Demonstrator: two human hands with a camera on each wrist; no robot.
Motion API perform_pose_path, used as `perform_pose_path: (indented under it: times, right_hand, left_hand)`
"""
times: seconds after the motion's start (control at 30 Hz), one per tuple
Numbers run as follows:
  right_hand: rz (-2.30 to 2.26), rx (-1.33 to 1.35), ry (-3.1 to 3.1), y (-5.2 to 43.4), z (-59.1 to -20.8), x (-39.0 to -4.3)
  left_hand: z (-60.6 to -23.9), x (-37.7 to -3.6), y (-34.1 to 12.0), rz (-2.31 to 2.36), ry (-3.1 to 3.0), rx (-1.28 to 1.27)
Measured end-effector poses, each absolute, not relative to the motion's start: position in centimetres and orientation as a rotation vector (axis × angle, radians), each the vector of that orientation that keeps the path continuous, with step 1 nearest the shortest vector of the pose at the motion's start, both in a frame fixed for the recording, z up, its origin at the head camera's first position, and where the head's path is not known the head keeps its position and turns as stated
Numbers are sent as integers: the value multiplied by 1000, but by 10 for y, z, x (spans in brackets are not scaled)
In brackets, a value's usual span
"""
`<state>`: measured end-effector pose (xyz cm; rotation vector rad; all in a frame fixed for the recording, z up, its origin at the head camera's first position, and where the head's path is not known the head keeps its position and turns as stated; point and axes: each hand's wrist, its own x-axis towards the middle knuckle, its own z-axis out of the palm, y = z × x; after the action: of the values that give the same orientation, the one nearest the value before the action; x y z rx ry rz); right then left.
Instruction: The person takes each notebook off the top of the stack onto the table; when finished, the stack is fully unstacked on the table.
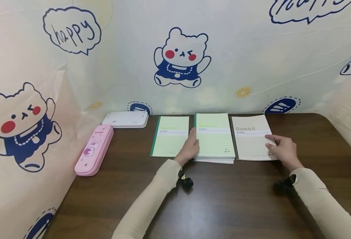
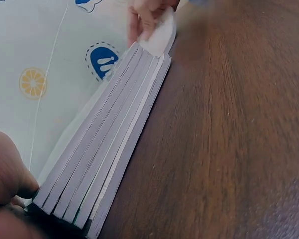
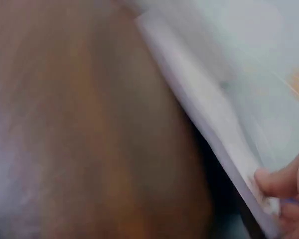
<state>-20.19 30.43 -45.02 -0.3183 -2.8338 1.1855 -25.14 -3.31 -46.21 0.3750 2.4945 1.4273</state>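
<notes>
Dark wooden table point(image 1: 223, 199): my left hand point(image 1: 190, 147) grips the green notebook stack point(image 1: 215, 139) at nine o'clock, heavy-looking; my right hand point(image 1: 283, 149) pinches the floppy beige paper notebook point(image 1: 250, 142).

- Worktop point(image 1: 223, 205): dark brown wood grain.
- Left notebook point(image 1: 170, 136): pale green, ruled lines, dark green spine.
- Stack point(image 1: 215, 137): pale green top cover with a white band; grey-white page edges.
- Right notebook point(image 1: 251, 137): cream, grey "Gambit" lettering.
- Case point(image 1: 94, 149): pink, rabbit print.
- Box point(image 1: 126, 119): white.
- Backdrop point(image 1: 253, 59): cream, navy-and-white bears with red cheeks, yellow lemon slices.
- Sleeves point(image 1: 151, 202): beige.
</notes>
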Motion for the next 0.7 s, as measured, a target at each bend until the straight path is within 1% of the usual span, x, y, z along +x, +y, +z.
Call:
perform_pose_path:
  times: [0.1, 0.27, 0.37, 0.53, 0.6, 0.7]
  right_hand:
    - [936, -223, -2943, 298, -452, -202]
    - [721, -78, -2986, 279, -445, -202]
    - [833, 23, -2905, 261, -437, -204]
    - [1312, 152, -2855, 213, -433, -211]
    - [1394, 145, -2903, 193, -436, -212]
    - [1355, 82, -2960, 171, -442, -212]
  left_hand:
    - [-462, -251, -33, 1435, 2486, 380]
    - [-463, -253, -33, 1438, 2485, 390]
    - [-463, -253, -33, 1435, 2492, 399]
    - [-463, -253, -31, 1439, 2520, 389]
    - [-463, -252, -31, 1443, 2520, 377]
    - [-462, -252, -31, 1445, 2511, 367]
